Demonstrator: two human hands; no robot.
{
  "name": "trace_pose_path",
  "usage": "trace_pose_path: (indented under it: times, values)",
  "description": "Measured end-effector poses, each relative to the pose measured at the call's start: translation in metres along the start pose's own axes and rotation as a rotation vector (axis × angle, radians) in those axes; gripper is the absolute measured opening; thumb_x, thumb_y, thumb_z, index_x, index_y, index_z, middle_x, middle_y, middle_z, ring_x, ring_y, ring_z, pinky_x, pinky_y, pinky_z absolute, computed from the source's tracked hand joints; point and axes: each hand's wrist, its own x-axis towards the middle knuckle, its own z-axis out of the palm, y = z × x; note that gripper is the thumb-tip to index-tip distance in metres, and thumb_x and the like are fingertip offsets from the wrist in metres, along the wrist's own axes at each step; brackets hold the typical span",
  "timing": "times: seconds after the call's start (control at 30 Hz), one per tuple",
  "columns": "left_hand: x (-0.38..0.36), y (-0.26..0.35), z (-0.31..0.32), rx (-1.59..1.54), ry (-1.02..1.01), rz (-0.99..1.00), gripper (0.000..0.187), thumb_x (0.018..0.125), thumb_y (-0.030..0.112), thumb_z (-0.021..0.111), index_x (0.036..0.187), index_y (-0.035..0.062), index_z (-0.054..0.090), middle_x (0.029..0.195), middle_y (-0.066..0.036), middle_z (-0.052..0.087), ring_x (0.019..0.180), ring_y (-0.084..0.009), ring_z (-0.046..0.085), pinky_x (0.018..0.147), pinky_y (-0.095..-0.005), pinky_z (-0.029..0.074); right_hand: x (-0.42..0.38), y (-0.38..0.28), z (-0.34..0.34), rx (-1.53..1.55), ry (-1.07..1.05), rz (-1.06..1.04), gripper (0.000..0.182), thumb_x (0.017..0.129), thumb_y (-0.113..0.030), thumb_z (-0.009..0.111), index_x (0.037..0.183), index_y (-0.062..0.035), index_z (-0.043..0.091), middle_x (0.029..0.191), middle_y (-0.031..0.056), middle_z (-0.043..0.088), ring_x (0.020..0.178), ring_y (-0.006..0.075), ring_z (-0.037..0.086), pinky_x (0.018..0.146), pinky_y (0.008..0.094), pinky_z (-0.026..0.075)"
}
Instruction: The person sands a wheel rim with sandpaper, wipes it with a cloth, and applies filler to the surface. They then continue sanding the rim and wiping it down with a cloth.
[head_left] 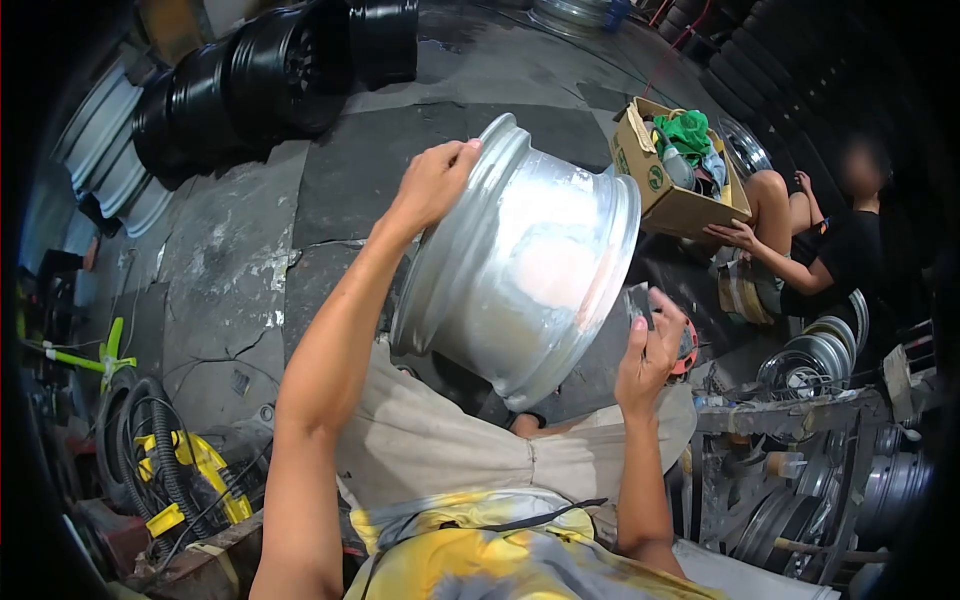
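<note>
A silver metal wheel rim (pixel 570 240) lies tilted on its side in front of my lap, with a dull pinkish-grey patch on its barrel. My left hand (pixel 437 183) grips the upper left edge of the rim, fingers wrapped over the lip. Just beyond the rim's right edge, my right hand (pixel 650 355) is raised, holding a small dark grey piece (pixel 640 302) between thumb and fingers. That piece is apart from the rim or nearly so; its exact kind cannot be made out.
Another person (pixel 840 250) sits at the right, holding a cardboard box (pixel 650 185) with green cloth and tools. Black rims (pixel 250 80) stand at the upper left. Black hoses and a yellow tool (pixel 215 470) lie lower left. A metal rack (pixel 780 415) with rims stands lower right.
</note>
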Motion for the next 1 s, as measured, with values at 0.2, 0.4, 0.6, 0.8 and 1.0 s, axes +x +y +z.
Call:
trace_pose_path:
  times: [0.2,0.4,0.6,0.8,1.0]
  values:
    - [-0.008,-0.001,0.008,0.079,-0.052,-0.004,0.048,0.106,0.038,0.043,0.094,-0.0045,0.061,0.090,-0.030,0.067,0.089,-0.0471,0.064,0.083,-0.0517,0.047,0.027,-0.012,0.005,-0.037,-0.070,-0.306,0.026,0.098,-0.009,0.060,0.113,0.0088,0.071,0.125,0.0205,0.063,0.109,0.0320,0.064,0.091,0.0393,0.052]
    - [-0.012,-0.001,0.007,0.065,-0.062,-0.035,0.046,0.105,0.037,0.047,0.093,-0.0043,0.063,0.087,-0.028,0.068,0.089,-0.0466,0.066,0.082,-0.0519,0.049,0.037,-0.014,0.013,-0.228,-0.110,-0.393,0.025,0.090,-0.010,0.071,0.111,0.0029,0.074,0.120,0.0129,0.067,0.104,0.0315,0.065,0.088,0.0410,0.052]
    - [-0.004,0.000,0.009,0.116,-0.055,-0.031,0.043,0.104,0.036,0.049,0.097,-0.0036,0.066,0.091,-0.028,0.070,0.093,-0.0467,0.067,0.085,-0.0521,0.050,0.006,-0.020,-0.003,-0.242,-0.320,-0.653,0.029,0.080,-0.009,0.079,0.107,-0.0013,0.076,0.112,0.0084,0.070,0.092,0.0260,0.063,0.075,0.0365,0.050]
    - [0.010,0.001,0.012,0.205,-0.063,-0.021,0.048,0.104,0.039,0.049,0.115,-0.0047,0.068,0.104,-0.029,0.070,0.104,-0.0440,0.067,0.092,-0.0496,0.049,0.071,-0.014,-0.003,-0.281,-0.242,-0.551,0.022,0.081,-0.008,0.076,0.103,-0.0017,0.075,0.105,0.0052,0.069,0.093,0.0250,0.060,0.077,0.0396,0.048]
    - [0.002,-0.003,0.007,0.237,-0.070,0.005,0.052,0.104,0.041,0.043,0.098,-0.0024,0.071,0.097,-0.024,0.072,0.096,-0.0429,0.068,0.084,-0.0539,0.053,0.057,-0.015,-0.015,-0.187,-0.387,-0.685,0.012,0.084,-0.003,0.071,0.095,-0.0005,0.074,0.105,0.0105,0.071,0.098,0.0289,0.063,0.084,0.0408,0.049]
